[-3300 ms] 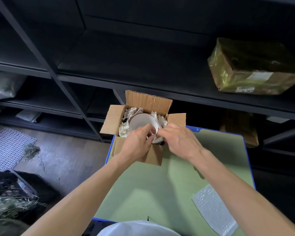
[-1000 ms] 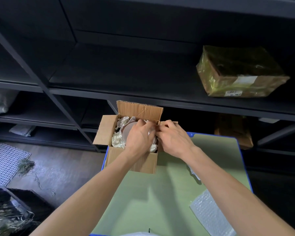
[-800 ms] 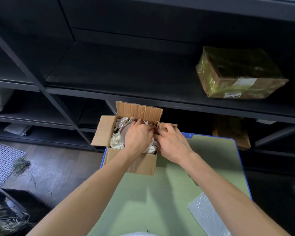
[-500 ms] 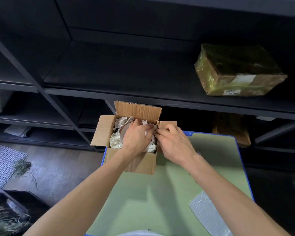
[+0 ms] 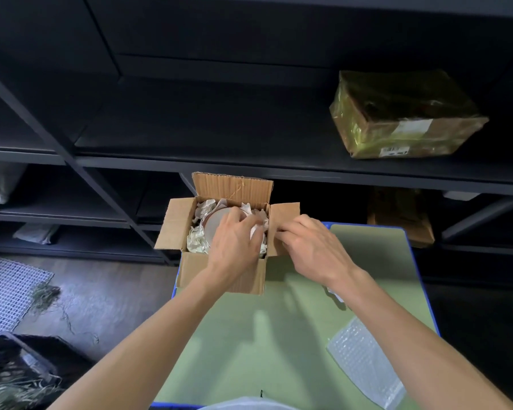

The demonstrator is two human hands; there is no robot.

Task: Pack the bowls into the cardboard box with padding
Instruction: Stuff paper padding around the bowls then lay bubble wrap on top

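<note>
floor grid mat (image 5: 6,291): far left of my hands, on the floor. dark basket (image 5: 15,365) with straw: below it, left of my left forearm.

cardboard box (image 5: 191,270): stands at the far left corner of the green counter (image 5: 279,350), all flaps open, directly under my left hand. bowl (image 5: 215,224): inside the box, pale face up, partly under my left fingers. paper padding (image 5: 197,241): crumpled around the bowl, between it and the box walls.

left hand (image 5: 234,241): reaches into the box from the near side, fingers bent over the bowl's right edge, tips pinching a wad of the white paper at the box's right wall.

right hand (image 5: 311,244): just beside the left, outside the box's right wall, fingers curled with tips at the fold of the right flap. i cannot tell whether they pinch paper or flap.

bubble wrap sheet (image 5: 365,365): flat on the counter, under my right forearm. wrapped parcel (image 5: 403,116): on the dark shelf (image 5: 219,137), beyond and right of my right hand.
</note>
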